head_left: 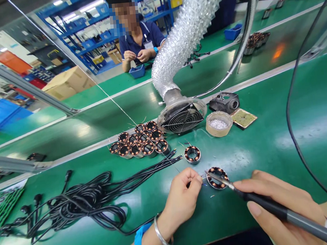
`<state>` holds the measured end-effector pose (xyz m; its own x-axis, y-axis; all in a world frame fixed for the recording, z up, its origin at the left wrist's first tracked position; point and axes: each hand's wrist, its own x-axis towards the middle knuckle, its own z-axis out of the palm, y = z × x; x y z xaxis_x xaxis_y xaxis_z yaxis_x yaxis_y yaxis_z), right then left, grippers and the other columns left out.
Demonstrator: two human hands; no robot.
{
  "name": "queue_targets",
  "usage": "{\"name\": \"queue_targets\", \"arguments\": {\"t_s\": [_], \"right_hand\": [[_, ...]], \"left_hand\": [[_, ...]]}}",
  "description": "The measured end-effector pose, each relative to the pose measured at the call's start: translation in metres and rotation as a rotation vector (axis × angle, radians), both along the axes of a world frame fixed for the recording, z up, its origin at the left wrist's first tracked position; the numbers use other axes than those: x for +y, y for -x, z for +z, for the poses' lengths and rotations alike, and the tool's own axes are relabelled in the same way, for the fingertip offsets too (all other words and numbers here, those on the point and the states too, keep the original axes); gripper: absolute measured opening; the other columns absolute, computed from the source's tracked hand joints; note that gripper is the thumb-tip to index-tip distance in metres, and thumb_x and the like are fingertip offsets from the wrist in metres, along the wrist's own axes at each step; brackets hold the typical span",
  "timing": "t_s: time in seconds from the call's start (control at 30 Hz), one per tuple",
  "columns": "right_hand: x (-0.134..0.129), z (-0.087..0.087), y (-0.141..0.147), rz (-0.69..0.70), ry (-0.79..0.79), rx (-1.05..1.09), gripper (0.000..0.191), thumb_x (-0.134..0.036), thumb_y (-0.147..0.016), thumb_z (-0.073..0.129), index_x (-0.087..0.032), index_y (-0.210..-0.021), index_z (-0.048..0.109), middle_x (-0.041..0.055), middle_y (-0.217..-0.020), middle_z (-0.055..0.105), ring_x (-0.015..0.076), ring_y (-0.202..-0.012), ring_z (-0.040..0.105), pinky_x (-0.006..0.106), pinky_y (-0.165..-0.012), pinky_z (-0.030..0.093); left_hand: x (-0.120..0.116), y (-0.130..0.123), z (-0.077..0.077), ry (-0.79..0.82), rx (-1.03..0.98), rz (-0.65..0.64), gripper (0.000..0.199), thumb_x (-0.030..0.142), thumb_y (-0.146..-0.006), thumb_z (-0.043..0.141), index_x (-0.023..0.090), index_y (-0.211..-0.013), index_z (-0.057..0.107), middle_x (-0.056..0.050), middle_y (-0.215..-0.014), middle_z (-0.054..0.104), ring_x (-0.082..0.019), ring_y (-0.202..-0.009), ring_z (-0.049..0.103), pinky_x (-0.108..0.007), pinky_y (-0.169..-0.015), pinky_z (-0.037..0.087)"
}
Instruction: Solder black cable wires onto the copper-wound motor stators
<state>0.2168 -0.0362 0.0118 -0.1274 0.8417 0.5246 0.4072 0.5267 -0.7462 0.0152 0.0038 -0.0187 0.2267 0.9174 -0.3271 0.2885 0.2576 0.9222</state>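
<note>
My left hand (pixel 184 195) is closed in a pinch beside a copper-wound stator ring (pixel 217 178). A thin solder wire (pixel 111 98) runs down from above to these fingers, and a dark cable end shows inside the grip. Short blue and pale leads stick out between the fingertips and the ring. My right hand (pixel 285 207) grips a soldering iron (pixel 262 201) like a pen, its metal tip over the ring's left upper edge. Whether the tip touches a lead is too small to tell. A second stator (pixel 192 155) sits just behind.
Several stators (pixel 135 149) stand grouped near the rail, beside black power cables (pixel 82 206). A fume duct (pixel 172 57) with a fan grille (pixel 182 119) hangs behind my hands. Nearby are a solder tub (pixel 219 124), sponge (pixel 243 118) and iron holder (pixel 224 102). A co-worker (pixel 142 40) sits opposite.
</note>
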Motion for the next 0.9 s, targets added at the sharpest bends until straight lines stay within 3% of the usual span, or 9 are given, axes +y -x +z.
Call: {"name": "queue_targets", "arguments": {"t_s": [0.17,0.27,0.4,0.57,0.77,0.9], "right_hand": [[0.003,0.006,0.000,-0.024,-0.064,0.010,0.021,-0.011,-0.083,0.054,-0.016,-0.099,0.068,0.0001,-0.070,0.059,0.0083,-0.053,0.056,0.019,-0.047,0.048],[0.001,-0.005,0.001,-0.048,-0.065,0.058,0.030,-0.011,-0.086,0.055,-0.018,-0.114,0.065,0.0015,-0.079,0.065,0.0107,-0.061,0.062,0.020,-0.052,0.053],[0.006,-0.026,0.007,-0.057,-0.051,0.102,0.045,-0.007,-0.091,0.054,-0.023,-0.133,0.055,-0.0027,-0.077,0.069,0.0093,-0.058,0.064,0.019,-0.054,0.055],[0.028,-0.039,0.024,0.076,-0.136,-0.065,0.028,-0.006,-0.089,0.062,-0.020,-0.113,0.063,0.0025,-0.098,0.074,0.0136,-0.072,0.066,0.026,-0.067,0.055],[0.041,-0.040,0.032,0.175,-0.230,-0.125,0.030,-0.001,-0.089,0.054,-0.020,-0.110,0.062,-0.0003,-0.069,0.064,0.0135,-0.057,0.048,0.026,-0.052,0.041],[0.032,-0.038,0.026,0.170,-0.208,-0.093,0.032,0.002,-0.086,0.055,-0.018,-0.111,0.060,0.0047,-0.081,0.067,0.0151,-0.068,0.056,0.027,-0.061,0.047]], "left_hand": [[0.000,0.000,0.001,0.006,0.005,-0.006,0.020,0.032,-0.083,0.049,0.019,-0.069,0.049,0.005,-0.059,0.041,-0.012,-0.057,0.035,-0.025,-0.056,0.027],[0.001,0.001,0.000,0.019,0.010,-0.015,0.020,0.033,-0.084,0.048,0.019,-0.070,0.049,0.005,-0.060,0.041,-0.012,-0.058,0.035,-0.025,-0.056,0.027],[0.000,0.005,-0.003,0.018,-0.006,-0.061,0.022,0.033,-0.087,0.047,0.018,-0.071,0.049,0.005,-0.062,0.039,-0.012,-0.060,0.034,-0.025,-0.057,0.027],[-0.001,0.011,-0.005,0.003,-0.060,-0.166,0.035,0.044,-0.098,0.039,0.020,-0.072,0.043,0.005,-0.063,0.037,-0.012,-0.060,0.031,-0.026,-0.055,0.026],[-0.003,0.016,0.014,-0.135,0.123,-0.326,0.039,0.043,-0.103,0.028,0.020,-0.075,0.043,0.002,-0.070,0.047,-0.015,-0.066,0.042,-0.028,-0.064,0.032],[-0.004,0.016,0.025,-0.260,0.345,-0.362,0.028,0.037,-0.102,0.031,0.021,-0.085,0.046,0.000,-0.080,0.051,-0.017,-0.072,0.044,-0.030,-0.068,0.031]]}}
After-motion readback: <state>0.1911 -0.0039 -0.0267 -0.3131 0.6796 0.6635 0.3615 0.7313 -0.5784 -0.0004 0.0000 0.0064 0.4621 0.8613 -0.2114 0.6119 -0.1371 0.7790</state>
